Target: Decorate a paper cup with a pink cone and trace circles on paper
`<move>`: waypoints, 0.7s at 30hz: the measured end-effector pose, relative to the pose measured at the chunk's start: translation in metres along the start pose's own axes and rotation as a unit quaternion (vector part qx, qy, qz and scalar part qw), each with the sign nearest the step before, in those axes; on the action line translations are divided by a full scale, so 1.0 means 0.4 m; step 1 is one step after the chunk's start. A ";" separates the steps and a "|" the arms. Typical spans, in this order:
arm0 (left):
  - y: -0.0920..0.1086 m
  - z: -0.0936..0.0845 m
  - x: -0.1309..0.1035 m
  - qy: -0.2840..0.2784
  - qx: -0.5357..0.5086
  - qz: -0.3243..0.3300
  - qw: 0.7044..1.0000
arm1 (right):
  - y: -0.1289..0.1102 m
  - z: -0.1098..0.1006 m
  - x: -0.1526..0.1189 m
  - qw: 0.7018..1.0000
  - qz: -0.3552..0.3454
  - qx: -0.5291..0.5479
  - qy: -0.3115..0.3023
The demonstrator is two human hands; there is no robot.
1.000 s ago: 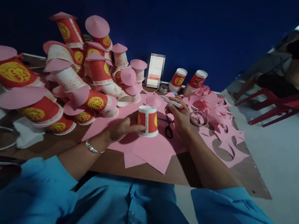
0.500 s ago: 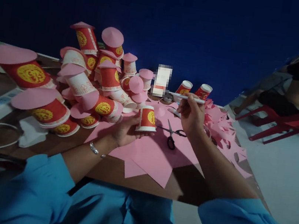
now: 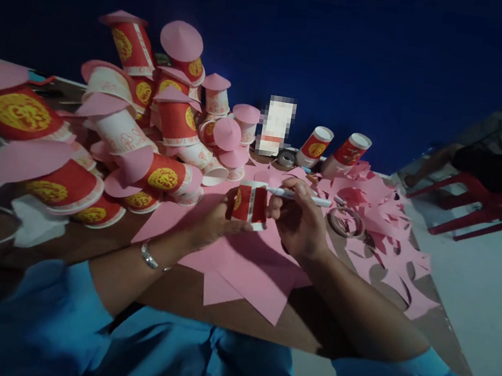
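Note:
My left hand [image 3: 221, 227] is wrapped round a red and white paper cup [image 3: 258, 205], held above the pink paper sheets with its wide rim down. In my right hand [image 3: 304, 224] is a slim white pen [image 3: 299, 196], gripped between thumb and fingers. The pen's tip is at the cup's upper part; whether it touches, I cannot tell. Pink paper [image 3: 242, 275] lies flat beneath both hands. The scissors do not show now, as my right hand and the cup cover that spot.
To the left stand piled paper cups [image 3: 176, 120] with pink cone tops. Two bare cups [image 3: 317, 147] stand at the back, near a tape roll [image 3: 286, 158]. Cut pink scraps [image 3: 382, 220] and a larger ring-shaped roll [image 3: 346, 222] lie right. A person sits on a red chair [image 3: 475, 199].
My right hand has come down and left, bringing the pen to the cup. The cup has been turned, so its white printed strip faces me. The view has shifted slightly.

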State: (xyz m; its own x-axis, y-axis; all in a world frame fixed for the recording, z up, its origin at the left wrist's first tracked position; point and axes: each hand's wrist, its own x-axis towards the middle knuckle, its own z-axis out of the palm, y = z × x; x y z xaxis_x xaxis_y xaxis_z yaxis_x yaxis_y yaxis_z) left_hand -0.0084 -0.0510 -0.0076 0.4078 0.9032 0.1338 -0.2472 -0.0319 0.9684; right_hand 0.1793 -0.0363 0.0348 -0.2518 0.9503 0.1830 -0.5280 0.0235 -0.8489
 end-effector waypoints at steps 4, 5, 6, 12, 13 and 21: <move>0.010 0.007 -0.004 -0.028 -0.071 -0.030 0.997 | 0.005 0.013 -0.009 1.000 0.025 0.012 -0.013; 0.014 0.007 -0.005 -0.045 -0.071 -0.028 0.996 | 0.005 0.013 -0.009 1.000 0.027 0.011 -0.011; 0.016 0.006 -0.007 -0.060 -0.069 -0.025 0.996 | 0.006 0.012 -0.008 1.000 0.028 0.007 -0.009; 0.009 -0.008 -0.013 -0.014 -0.027 -0.044 0.999 | 0.004 0.010 -0.010 0.999 0.006 -0.032 0.011; 0.007 -0.010 -0.014 0.001 -0.017 -0.040 0.999 | 0.004 0.012 -0.011 0.999 0.000 -0.032 0.011; 0.024 -0.011 -0.016 0.035 0.048 -0.016 0.998 | 0.013 0.022 -0.022 0.999 0.008 -0.045 0.003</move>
State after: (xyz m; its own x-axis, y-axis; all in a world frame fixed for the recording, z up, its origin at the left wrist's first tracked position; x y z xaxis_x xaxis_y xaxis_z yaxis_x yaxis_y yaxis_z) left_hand -0.0174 -0.0551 0.0000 0.3513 0.9318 0.0917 -0.1489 -0.0411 0.9880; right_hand 0.1715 -0.0474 0.0331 -0.2547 0.9528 0.1652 -0.4493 0.0347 -0.8927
